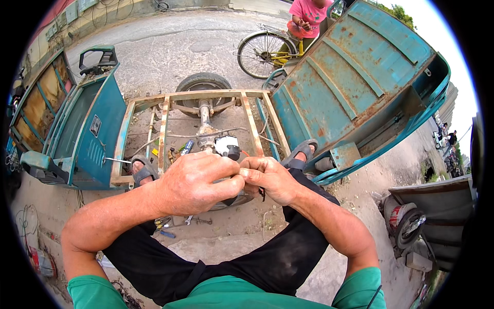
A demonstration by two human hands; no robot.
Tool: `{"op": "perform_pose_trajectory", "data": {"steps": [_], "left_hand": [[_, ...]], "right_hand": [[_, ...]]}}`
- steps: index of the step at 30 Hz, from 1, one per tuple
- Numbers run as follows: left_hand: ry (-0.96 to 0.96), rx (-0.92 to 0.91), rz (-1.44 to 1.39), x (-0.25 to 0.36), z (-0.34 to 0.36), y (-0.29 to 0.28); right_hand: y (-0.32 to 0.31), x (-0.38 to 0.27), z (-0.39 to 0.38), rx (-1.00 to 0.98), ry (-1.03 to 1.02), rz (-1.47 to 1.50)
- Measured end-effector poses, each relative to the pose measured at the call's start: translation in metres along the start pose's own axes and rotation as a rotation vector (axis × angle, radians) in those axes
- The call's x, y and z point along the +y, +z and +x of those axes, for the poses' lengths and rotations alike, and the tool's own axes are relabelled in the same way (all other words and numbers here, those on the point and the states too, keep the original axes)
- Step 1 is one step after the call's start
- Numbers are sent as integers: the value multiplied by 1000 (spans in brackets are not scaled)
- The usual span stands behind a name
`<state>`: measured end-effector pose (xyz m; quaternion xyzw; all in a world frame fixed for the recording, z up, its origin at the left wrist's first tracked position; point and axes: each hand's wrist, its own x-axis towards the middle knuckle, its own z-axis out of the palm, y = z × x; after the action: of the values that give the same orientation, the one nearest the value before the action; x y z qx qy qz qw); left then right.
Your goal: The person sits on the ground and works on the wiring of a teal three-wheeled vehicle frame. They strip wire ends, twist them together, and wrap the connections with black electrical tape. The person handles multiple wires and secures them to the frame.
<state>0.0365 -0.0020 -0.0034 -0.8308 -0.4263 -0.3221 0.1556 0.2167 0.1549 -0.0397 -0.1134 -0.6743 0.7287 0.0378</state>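
Note:
My left hand (198, 183) and my right hand (272, 177) meet in front of me above the vehicle frame (215, 95). Both are closed, thumbs and fingers pressed together. Whatever lies between the fingertips is small and mostly hidden. A short dark piece, perhaps a wire end, hangs just under my right fingers. Just beyond the hands, a rounded white and black part (226, 146) sits beside the metal axle (205, 116). A thin red wire (245, 152) shows next to it. At the far end of the axle is a wheel with a black tyre (203, 81).
A rusty teal cargo bed (342, 77) is tipped up on the right. The teal front body (98, 129) stands left. A screwdriver (117, 160) lies near my left foot; several tools (177, 222) lie below. A person in pink (307, 15) stands by a yellow bicycle (267, 54).

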Motion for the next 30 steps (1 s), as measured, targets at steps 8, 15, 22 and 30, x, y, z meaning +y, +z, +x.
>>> {"op": "perform_pose_trajectory", "data": {"steps": [8, 15, 22, 30], "left_hand": [[4, 51, -48, -1, -1, -6], [-351, 45, -361, -1, -1, -7], [-617, 57, -497, -2, -1, -4], [-885, 0, -569, 1, 7, -7]], "right_hand": [[5, -9, -4, 144, -30, 97], [6, -7, -3, 144, -134, -125], [10, -5, -8, 145, -160, -129], [23, -11, -7, 240, -209, -375]]}}
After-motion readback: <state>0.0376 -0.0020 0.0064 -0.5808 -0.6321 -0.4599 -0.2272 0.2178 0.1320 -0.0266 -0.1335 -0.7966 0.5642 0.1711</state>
